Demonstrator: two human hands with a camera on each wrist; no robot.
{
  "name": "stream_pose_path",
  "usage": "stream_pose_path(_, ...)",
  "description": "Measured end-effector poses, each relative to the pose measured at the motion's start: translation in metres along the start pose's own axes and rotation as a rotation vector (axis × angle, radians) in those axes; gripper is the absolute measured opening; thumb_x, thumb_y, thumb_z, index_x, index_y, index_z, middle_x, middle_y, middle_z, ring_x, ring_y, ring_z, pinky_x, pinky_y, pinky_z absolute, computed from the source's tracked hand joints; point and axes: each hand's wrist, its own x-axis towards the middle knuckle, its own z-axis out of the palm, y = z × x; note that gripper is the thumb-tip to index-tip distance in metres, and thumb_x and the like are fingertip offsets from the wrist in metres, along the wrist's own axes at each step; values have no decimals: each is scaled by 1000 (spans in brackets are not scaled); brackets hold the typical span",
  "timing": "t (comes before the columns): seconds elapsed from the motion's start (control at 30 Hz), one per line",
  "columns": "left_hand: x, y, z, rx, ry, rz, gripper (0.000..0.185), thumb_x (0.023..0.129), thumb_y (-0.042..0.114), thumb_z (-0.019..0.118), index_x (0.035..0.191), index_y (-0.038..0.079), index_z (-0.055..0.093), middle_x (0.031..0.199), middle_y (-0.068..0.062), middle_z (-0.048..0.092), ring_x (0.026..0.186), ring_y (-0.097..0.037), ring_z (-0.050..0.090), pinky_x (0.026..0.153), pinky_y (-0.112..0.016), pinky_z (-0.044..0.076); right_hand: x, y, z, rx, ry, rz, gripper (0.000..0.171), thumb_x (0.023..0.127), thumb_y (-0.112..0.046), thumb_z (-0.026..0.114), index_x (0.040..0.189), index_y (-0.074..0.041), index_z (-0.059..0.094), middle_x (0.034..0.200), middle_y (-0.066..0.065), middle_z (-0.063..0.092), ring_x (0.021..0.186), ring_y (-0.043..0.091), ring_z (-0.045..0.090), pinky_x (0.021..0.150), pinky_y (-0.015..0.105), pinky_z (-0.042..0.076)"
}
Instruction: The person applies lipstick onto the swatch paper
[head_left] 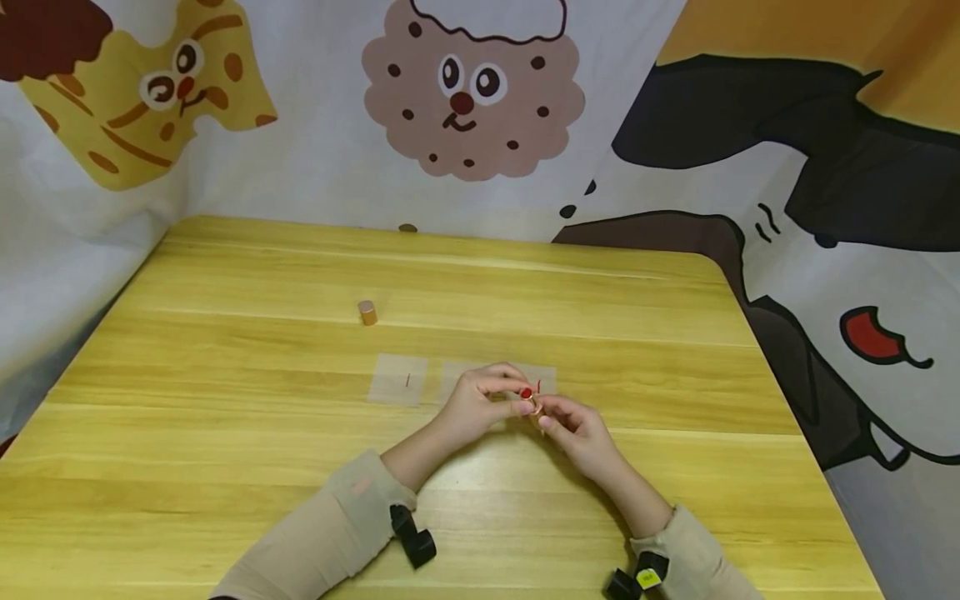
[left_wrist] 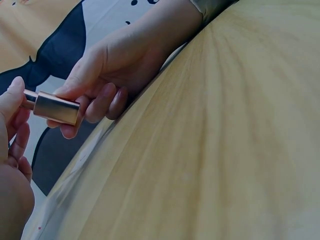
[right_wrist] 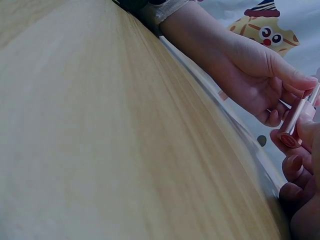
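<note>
Both hands meet over the table on one lipstick (head_left: 537, 408), a shiny rose-gold tube with its red tip showing. At the tip end, the thumb and fingers of the left hand (head_left: 480, 404) pinch it. The right hand (head_left: 585, 437) grips the wider base of the tube between thumb and fingers. In the left wrist view the metal base (left_wrist: 57, 107) sticks out of the right fingers. A round red label on the end of the lipstick (right_wrist: 290, 139) shows in the right wrist view. Farther back stands a small rose-gold cap (head_left: 367, 313).
A thin pale sheet (head_left: 393, 379) with a short red stroke lies left of the hands. Another pale sheet (head_left: 459, 375), also with a red stroke, is partly hidden behind the left hand. A cartoon-printed cloth (head_left: 300, 179) hangs behind the wooden table (head_left: 225, 367).
</note>
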Motion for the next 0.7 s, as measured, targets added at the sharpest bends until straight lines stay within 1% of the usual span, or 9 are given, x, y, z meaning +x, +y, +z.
stream_pose_path(0.07, 0, 0, 0, 4, 6, -1, 13, 79, 0, 76, 91, -4, 73, 97, -24, 64, 94, -22, 62, 84, -46, 49, 0, 0, 0, 1, 1, -3, 24, 92, 11, 53, 115, 16, 57, 101, 29, 64, 86, 10, 63, 71, 23, 52)
stream_pose_path(0.17, 1, 1, 0, 18, 13, -5, 12, 78, 1, 77, 90, -3, 74, 96, -18, 66, 94, -21, 62, 84, -42, 50, 0, 0, 0, -2, 4, -17, 23, 92, 11, 53, 114, 17, 56, 99, 29, 64, 85, 11, 63, 71, 23, 52)
stream_pose_path(0.3, 1, 2, 0, 35, 22, -5, 12, 77, 1, 78, 89, -1, 74, 93, -9, 68, 92, -20, 62, 81, -43, 50, 0, 0, 1, 3, 7, -26, 23, 92, 11, 54, 114, 17, 56, 97, 27, 65, 82, 10, 62, 70, 22, 52)
stream_pose_path(0.43, 2, 3, 0, 36, 29, -8, 12, 76, 1, 79, 87, -1, 74, 92, -8, 68, 91, -20, 62, 78, -45, 50, 0, 0, 1, 12, 4, -28, 23, 91, 11, 55, 114, 17, 56, 99, 24, 66, 84, 8, 62, 70, 22, 52)
stream_pose_path(0.57, 1, 3, 0, 37, 40, -14, 12, 75, 1, 80, 86, 0, 74, 90, -9, 69, 89, -20, 62, 77, -45, 49, 0, 2, 1, 14, 1, -25, 23, 91, 10, 55, 114, 17, 56, 100, 18, 67, 86, 7, 62, 70, 23, 52)
stream_pose_path(0.7, 1, 3, 0, 39, 48, -19, 11, 75, 1, 80, 84, 1, 74, 89, -5, 69, 88, -20, 62, 77, -46, 48, 0, 2, 0, 17, -5, -17, 24, 91, 9, 56, 114, 16, 57, 102, 6, 69, 86, 8, 62, 70, 23, 52)
